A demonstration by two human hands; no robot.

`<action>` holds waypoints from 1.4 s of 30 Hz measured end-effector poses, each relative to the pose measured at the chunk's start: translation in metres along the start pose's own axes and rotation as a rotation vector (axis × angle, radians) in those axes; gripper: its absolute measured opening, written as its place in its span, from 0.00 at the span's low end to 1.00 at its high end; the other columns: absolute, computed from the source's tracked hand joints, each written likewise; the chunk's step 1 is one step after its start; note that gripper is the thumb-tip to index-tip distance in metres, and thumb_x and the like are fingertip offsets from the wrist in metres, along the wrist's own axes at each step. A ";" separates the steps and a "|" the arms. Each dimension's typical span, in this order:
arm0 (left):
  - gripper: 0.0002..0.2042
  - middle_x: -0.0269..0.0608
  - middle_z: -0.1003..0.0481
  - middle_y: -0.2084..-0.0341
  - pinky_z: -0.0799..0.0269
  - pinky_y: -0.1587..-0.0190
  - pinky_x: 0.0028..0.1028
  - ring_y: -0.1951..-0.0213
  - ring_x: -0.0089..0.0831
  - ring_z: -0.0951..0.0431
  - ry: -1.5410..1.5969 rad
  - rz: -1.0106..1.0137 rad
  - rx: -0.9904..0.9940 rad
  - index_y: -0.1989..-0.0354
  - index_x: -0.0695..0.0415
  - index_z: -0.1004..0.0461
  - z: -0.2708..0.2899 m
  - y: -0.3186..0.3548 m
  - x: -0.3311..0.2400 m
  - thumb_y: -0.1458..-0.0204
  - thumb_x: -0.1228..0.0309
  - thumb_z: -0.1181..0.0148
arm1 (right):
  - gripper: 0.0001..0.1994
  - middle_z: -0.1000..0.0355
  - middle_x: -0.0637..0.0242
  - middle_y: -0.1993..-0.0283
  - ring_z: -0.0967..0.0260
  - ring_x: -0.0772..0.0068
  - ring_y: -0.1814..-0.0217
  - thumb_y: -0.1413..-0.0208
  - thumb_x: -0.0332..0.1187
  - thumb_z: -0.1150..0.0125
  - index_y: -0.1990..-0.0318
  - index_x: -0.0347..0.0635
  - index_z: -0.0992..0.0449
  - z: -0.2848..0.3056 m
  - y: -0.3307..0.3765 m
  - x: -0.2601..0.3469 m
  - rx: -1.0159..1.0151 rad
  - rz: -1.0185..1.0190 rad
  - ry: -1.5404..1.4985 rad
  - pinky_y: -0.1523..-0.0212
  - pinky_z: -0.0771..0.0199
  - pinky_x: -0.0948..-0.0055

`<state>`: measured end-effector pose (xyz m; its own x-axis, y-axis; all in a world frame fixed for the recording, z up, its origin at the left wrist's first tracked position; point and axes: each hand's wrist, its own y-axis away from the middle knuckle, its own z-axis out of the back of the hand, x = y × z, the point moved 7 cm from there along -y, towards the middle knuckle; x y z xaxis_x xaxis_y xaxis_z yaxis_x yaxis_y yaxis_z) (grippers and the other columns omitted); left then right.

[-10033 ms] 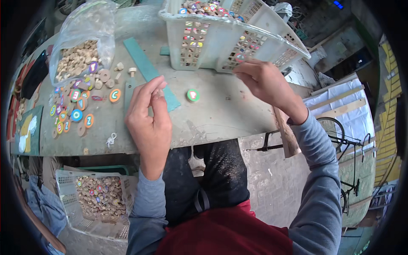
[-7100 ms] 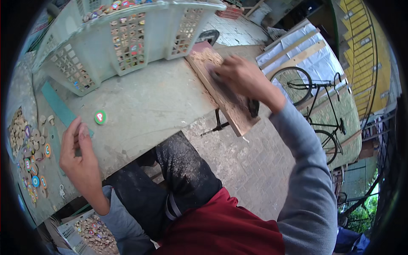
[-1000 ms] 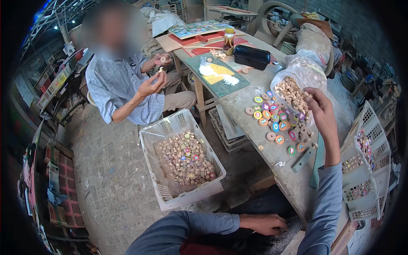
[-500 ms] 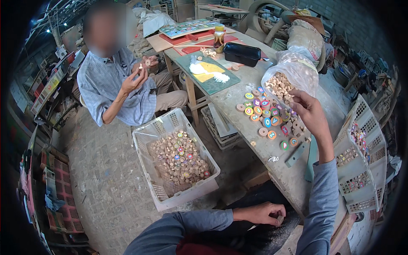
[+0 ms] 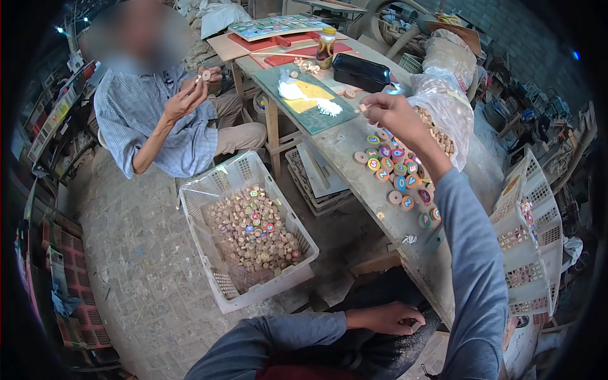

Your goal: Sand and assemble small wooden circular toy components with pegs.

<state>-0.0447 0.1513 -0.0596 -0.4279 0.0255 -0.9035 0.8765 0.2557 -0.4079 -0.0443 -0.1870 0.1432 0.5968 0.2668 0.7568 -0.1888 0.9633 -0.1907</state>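
My right hand (image 5: 399, 120) is raised over the table, fingertips pinching a small pale wooden peg (image 5: 361, 109) near the green board (image 5: 322, 124). On that board lie a yellow patch (image 5: 309, 109) and a smear of thick white paste (image 5: 329, 107). Under my right forearm is a cluster of round wooden discs (image 5: 399, 182), several with coloured, lettered faces. A clear plastic bag (image 5: 457, 114) spills plain wooden pieces behind my wrist. My left hand (image 5: 389, 318) rests on my lap, its fingers curled round a small wooden piece that is mostly hidden.
Left of the table stands a white crate (image 5: 253, 288) full of wooden pieces. Across from me sits a person (image 5: 155, 120) holding small wooden parts. A black tray (image 5: 361, 75) and a jar (image 5: 325, 49) stand farther back. Another white crate (image 5: 529, 237) is at right.
My right hand has moved left and away from the bag's mouth towards the green board, with a small wooden peg in its fingertips. My left hand stays on my lap. The view has shifted slightly.
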 end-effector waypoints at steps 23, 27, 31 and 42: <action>0.15 0.38 0.29 0.70 0.33 0.64 0.30 0.70 0.26 0.31 0.060 0.008 0.100 0.47 0.64 0.25 0.003 0.005 -0.008 0.42 0.74 0.40 | 0.14 0.20 0.46 0.56 0.22 0.45 0.51 0.44 0.37 0.40 0.53 0.45 0.15 -0.048 -0.062 -0.052 -0.157 -0.015 0.524 0.45 0.26 0.56; 0.15 0.38 0.29 0.70 0.33 0.64 0.30 0.70 0.26 0.31 0.043 0.010 0.105 0.47 0.64 0.25 0.001 0.004 -0.002 0.42 0.74 0.40 | 0.14 0.20 0.48 0.55 0.22 0.46 0.50 0.45 0.37 0.39 0.54 0.46 0.15 -0.049 -0.065 -0.054 -0.117 -0.001 0.505 0.44 0.26 0.57; 0.16 0.38 0.28 0.68 0.31 0.62 0.29 0.69 0.25 0.29 0.055 0.023 0.109 0.45 0.64 0.25 0.002 0.005 -0.002 0.41 0.74 0.41 | 0.15 0.18 0.49 0.59 0.20 0.52 0.55 0.44 0.36 0.39 0.53 0.42 0.15 -0.046 -0.061 -0.055 -0.109 -0.016 0.357 0.48 0.24 0.63; 0.15 0.43 0.23 0.54 0.27 0.50 0.29 0.53 0.30 0.23 -0.061 -0.041 -0.169 0.45 0.65 0.25 0.084 0.066 -0.098 0.40 0.75 0.40 | 0.10 0.21 0.63 0.59 0.25 0.78 0.63 0.39 0.29 0.40 0.51 0.37 0.24 -0.023 0.016 -0.010 0.077 -0.314 -0.760 0.62 0.24 0.77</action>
<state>0.0740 0.0844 -0.0092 -0.4441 -0.0461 -0.8948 0.8068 0.4138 -0.4217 -0.0350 -0.1737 0.1180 -0.0546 -0.1339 0.9895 -0.1706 0.9776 0.1229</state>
